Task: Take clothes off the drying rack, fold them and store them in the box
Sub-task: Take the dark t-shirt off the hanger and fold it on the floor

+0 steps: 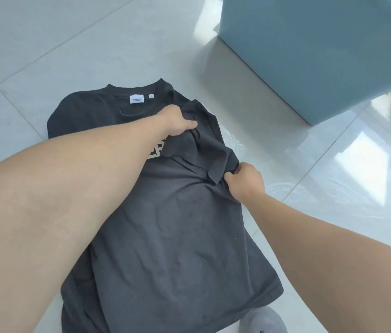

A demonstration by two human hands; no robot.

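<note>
A dark grey T-shirt (170, 227) lies flat on the white tiled floor, collar away from me, a white label inside the neck. Its right sleeve is folded inward over the chest and partly covers pale printed letters. My left hand (177, 120) reaches across and grips the upper part of that sleeve near the shoulder. My right hand (245, 182) pinches the sleeve's hem end at the shirt's right edge. The light blue box (322, 51) stands on the floor at the upper right, its inside hidden.
Glossy white floor tiles (45, 44) surround the shirt, with bright window reflections on the right. A grey slipper toe (261, 320) shows at the bottom edge, beside the shirt's hem. No drying rack is in view.
</note>
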